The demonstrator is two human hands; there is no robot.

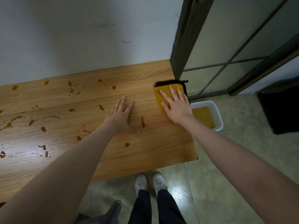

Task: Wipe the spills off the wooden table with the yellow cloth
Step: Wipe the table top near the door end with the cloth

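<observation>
While brown spills (42, 129) dotted wooden table (145, 152), right hand (176, 106) pressed flat on yellow cloth (163, 92) at far right edge, beside door frame (186, 46). Left hand (120, 116) lay flat, fingers spread, mid-table. White basin (216, 113) and black bin (281, 109) stood on floor past that edge.

Yellow, black-edged cloth (163, 96); brownish spills (101, 107).

Both bare arms reach forward and out from the body. The left hand (122, 115) lies flat with its palm down, its fingers straight and a little apart and its thumb sticking out to the side. The right hand (175, 105) is flat and palm down too, further away and to the right, with its fingers straight and spread.
</observation>
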